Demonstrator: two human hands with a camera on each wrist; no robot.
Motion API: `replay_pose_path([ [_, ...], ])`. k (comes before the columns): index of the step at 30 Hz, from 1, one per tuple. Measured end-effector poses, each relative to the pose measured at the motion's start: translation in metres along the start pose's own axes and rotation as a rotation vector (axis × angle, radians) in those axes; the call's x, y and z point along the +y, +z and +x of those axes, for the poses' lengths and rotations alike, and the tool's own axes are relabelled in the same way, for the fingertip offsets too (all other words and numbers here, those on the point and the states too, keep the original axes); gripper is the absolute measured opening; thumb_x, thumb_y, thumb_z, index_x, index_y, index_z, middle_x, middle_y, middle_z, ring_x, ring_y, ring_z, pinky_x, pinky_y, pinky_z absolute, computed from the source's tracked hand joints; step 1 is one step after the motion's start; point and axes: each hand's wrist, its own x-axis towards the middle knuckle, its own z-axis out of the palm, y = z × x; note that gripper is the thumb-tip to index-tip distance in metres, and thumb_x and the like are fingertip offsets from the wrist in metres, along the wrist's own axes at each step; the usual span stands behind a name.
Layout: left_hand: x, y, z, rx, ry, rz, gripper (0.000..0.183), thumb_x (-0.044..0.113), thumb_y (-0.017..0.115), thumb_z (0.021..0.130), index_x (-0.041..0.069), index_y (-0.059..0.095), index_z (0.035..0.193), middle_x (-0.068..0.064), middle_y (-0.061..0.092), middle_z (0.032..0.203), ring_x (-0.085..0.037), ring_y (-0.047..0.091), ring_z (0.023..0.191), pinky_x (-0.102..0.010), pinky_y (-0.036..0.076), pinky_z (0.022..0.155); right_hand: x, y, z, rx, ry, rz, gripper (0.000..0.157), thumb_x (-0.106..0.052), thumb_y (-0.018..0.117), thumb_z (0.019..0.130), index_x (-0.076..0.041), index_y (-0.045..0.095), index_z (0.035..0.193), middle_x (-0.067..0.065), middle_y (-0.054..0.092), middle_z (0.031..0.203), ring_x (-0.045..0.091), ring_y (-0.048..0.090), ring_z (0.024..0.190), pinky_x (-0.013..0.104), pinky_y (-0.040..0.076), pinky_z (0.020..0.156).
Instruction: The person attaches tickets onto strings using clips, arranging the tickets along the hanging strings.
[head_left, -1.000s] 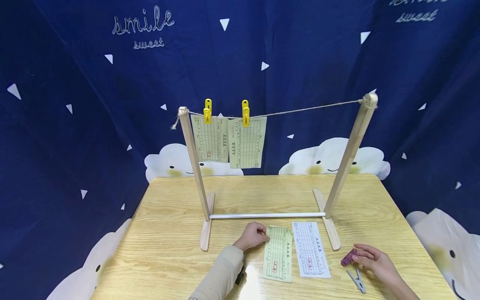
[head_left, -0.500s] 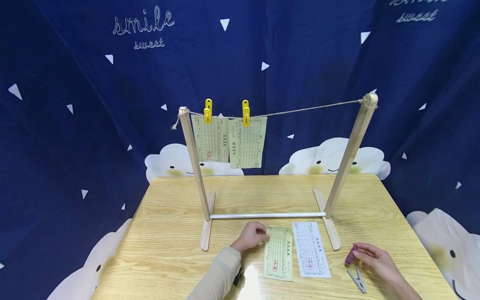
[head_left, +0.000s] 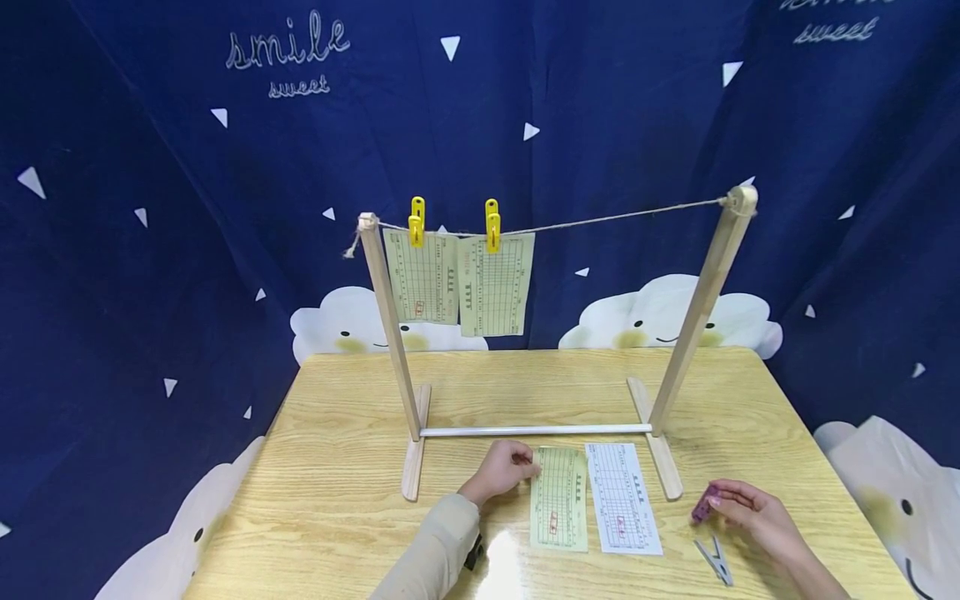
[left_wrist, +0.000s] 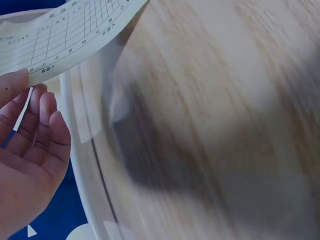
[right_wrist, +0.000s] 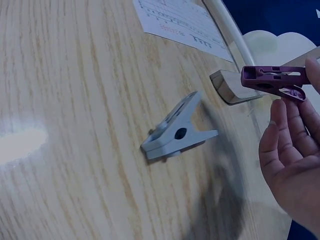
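Observation:
My left hand pinches the left edge of a yellowish printed slip between thumb and fingers; the left wrist view shows the slip curving up off the table. At the right, my right hand holds a purple clothespin by its handle end, seen closely in the right wrist view as a purple clothespin gripped by thumb and fingertips. Just below that hand a grey clothespin lies on the table. A white printed slip lies flat between the hands.
A wooden stand with a left post and right post carries a sagging string. Two yellow clothespins hold two yellowish slips on its left part. A rod joins the feet.
The yellowish slip has shifted slightly up the table, its near edge rising in my left hand. The purple clothespin has turned more upright and moved a little away with my right hand.

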Motion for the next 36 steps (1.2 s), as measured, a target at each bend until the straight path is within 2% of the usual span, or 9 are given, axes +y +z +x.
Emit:
replay_pose_path([
  [2,0.002,-0.001,0.000,0.005,0.002,-0.002,0.012,0.001,0.068,0.077,0.000,0.062,0.067,0.001,0.056,0.064,-0.002,0.047,0.057,-0.018,0.044,0.055,-0.001,-0.001,0.001,-0.008,-0.009,-0.001,0.025,-0.010,0.059,0.088,0.003,0.058,0.110,-0.014,0.060,0.087,0.001,0.056,0.077,0.025,0.050,0.063],
  [6,0.006,-0.003,0.000,0.002,0.026,0.024,0.017,0.002,0.067,0.078,0.003,0.058,0.064,-0.004,0.058,0.063,-0.002,0.048,0.059,-0.019,0.046,0.059,-0.001,-0.004,0.002,-0.031,-0.038,0.034,0.021,-0.010,0.058,0.088,-0.006,0.061,0.109,-0.013,0.061,0.088,0.000,0.057,0.080,0.022,0.049,0.066],
  [13,0.017,-0.007,0.001,-0.001,0.055,0.059,0.015,0.003,0.066,0.080,0.003,0.061,0.066,0.002,0.057,0.062,-0.001,0.048,0.059,-0.019,0.046,0.060,-0.011,-0.004,0.002,-0.005,-0.098,0.081,0.021,-0.006,0.058,0.088,-0.019,0.063,0.103,-0.013,0.062,0.088,0.003,0.059,0.077,0.024,0.049,0.062],
  [16,0.021,-0.008,0.000,0.003,0.066,0.056,0.011,0.003,0.066,0.080,0.003,0.063,0.069,0.001,0.059,0.065,0.000,0.049,0.060,-0.019,0.046,0.060,-0.014,-0.004,0.004,0.017,-0.086,0.097,0.021,-0.004,0.058,0.087,-0.016,0.063,0.104,-0.013,0.063,0.088,0.003,0.059,0.077,0.024,0.049,0.062],
  [20,0.025,-0.007,0.000,0.009,0.070,0.044,0.008,0.004,0.066,0.079,0.003,0.064,0.072,0.000,0.061,0.066,-0.001,0.050,0.061,-0.019,0.046,0.060,-0.007,-0.008,0.009,0.008,-0.097,0.128,0.021,-0.006,0.059,0.087,-0.014,0.062,0.105,-0.012,0.063,0.090,0.003,0.059,0.080,0.023,0.049,0.064],
  [23,0.028,-0.008,-0.001,0.006,0.071,0.037,0.008,0.005,0.067,0.080,0.004,0.064,0.072,0.001,0.060,0.067,-0.002,0.050,0.061,-0.019,0.046,0.060,0.014,-0.015,0.019,-0.014,-0.130,0.138,0.020,-0.013,0.062,0.087,-0.022,0.062,0.105,-0.012,0.063,0.092,0.001,0.059,0.082,0.022,0.049,0.065],
  [27,0.032,-0.009,-0.001,0.008,0.082,0.033,0.008,0.008,0.067,0.080,0.005,0.064,0.073,0.003,0.060,0.068,-0.001,0.050,0.061,-0.019,0.046,0.059,0.043,-0.026,0.034,0.001,-0.152,0.123,0.027,-0.020,0.063,0.087,-0.013,0.059,0.113,-0.009,0.063,0.096,0.003,0.059,0.085,0.023,0.050,0.066],
  [31,0.039,-0.012,-0.001,0.027,0.115,0.030,0.007,0.008,0.067,0.080,0.005,0.064,0.074,0.001,0.061,0.068,-0.001,0.049,0.061,-0.019,0.045,0.057,0.058,-0.032,0.044,0.040,-0.177,0.116,0.037,-0.013,0.061,0.087,0.001,0.052,0.120,-0.006,0.063,0.100,0.004,0.059,0.089,0.020,0.049,0.070],
  [36,0.049,-0.015,-0.002,0.040,0.126,0.028,0.006,0.007,0.067,0.080,0.004,0.065,0.075,-0.001,0.062,0.068,0.000,0.049,0.060,-0.018,0.045,0.056,0.069,-0.037,0.059,0.029,-0.255,0.150,0.036,-0.005,0.060,0.087,0.003,0.051,0.121,-0.002,0.063,0.104,0.006,0.060,0.093,0.018,0.048,0.075],
])
